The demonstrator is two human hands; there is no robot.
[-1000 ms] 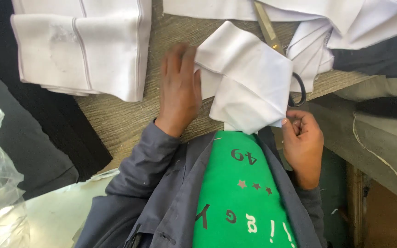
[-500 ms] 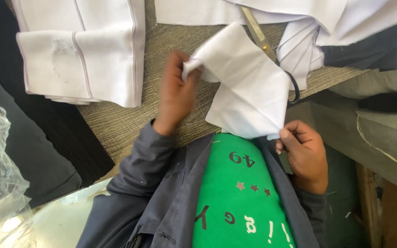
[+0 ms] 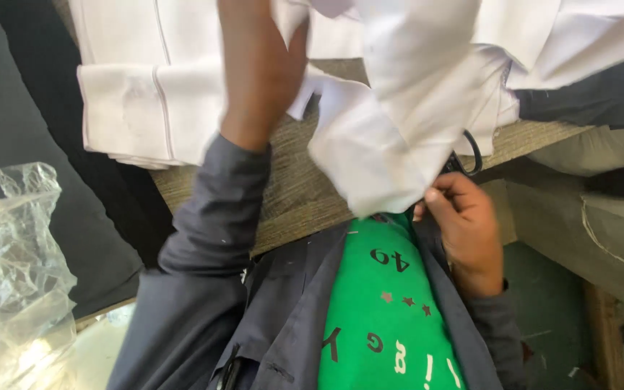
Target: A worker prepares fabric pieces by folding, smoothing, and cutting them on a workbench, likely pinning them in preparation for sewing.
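- I see the table [image 3: 294, 198], a woven tan surface, running across the middle; its near edge slants from lower left up to the right, just above my green shirt [image 3: 388, 310], which carries dark printed characters and small stars.
- A dark cloth [image 3: 30, 144] covers the far left, and the only open strip of table lies between the near edge and the white pieces.
- A stack of folded white cloth [image 3: 146, 94] sits at the upper left, its lower edge overhanging the bare table, its left edge against the dark cloth.
- More white pieces [image 3: 565, 43] crowd the upper right, over a dark fabric [image 3: 586, 101] at the table's right edge.
- The white cloth [image 3: 388, 137] I am working hangs in the centre, lifted off the table, its lowest corner dropping past the near edge.
- Crumpled clear plastic wrap [image 3: 12, 274] lies at the lower left, well apart from the hands.
- My left hand [image 3: 261, 65] is raised at the top; it meets the cloth's upper part, but I cannot tell whether it grips.
- My right hand [image 3: 464, 217] pinches the cloth's lowest corner, fingers closed narrow.
- A black loop [image 3: 472, 153], perhaps a scissors handle, peeks from under the cloth just above that hand.
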